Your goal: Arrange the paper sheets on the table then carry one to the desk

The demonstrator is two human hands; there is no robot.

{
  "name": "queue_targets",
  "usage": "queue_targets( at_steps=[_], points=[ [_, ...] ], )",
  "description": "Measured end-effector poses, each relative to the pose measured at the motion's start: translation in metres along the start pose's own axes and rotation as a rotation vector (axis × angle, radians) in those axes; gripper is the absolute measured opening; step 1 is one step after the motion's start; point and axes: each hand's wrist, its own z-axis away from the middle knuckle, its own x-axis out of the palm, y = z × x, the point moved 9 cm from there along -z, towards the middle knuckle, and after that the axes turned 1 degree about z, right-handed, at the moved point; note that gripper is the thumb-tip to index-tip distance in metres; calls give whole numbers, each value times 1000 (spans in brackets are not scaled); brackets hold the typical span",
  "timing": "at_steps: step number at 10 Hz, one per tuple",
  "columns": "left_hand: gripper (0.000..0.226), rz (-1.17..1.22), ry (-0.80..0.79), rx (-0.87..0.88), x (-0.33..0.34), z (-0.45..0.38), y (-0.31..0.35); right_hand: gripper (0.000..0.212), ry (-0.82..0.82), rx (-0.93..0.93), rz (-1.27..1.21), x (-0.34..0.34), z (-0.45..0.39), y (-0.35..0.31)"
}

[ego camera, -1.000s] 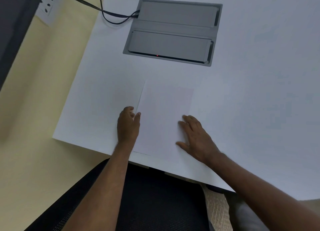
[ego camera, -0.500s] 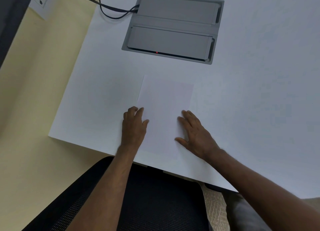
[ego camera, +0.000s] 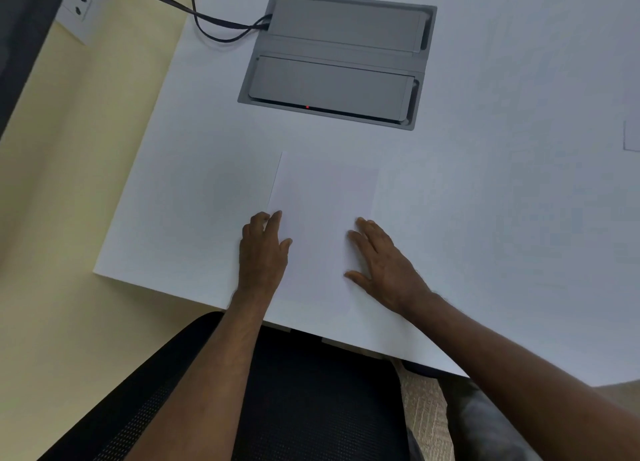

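Note:
White paper sheets [ego camera: 320, 215] lie stacked on the white table [ego camera: 173, 218] near its front edge. My left hand [ego camera: 263, 253] rests flat on the stack's left edge, its fingertips curled at the border. My right hand [ego camera: 384, 263] lies flat on the stack's right side, fingers spread. Neither hand grips the paper. How many sheets are in the stack cannot be told.
A grey cable box [ego camera: 337, 59] is set into the table behind the paper, with black cables [ego camera: 214, 28] running left to a wall socket [ego camera: 78, 7]. Another paper's edge [ego camera: 632, 135] shows at the far right. A black chair seat [ego camera: 294, 398] is below me.
My left hand has slid right onto the paper's left edge and a little forward. The right hand has hardly moved. The view has shifted slightly.

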Motion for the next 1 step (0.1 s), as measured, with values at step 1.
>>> queue_targets(
  at_steps=[1],
  points=[
    [57, -11, 40, 27, -4, 5, 10, 73, 58, -2, 32, -13, 8, 3]
  ],
)
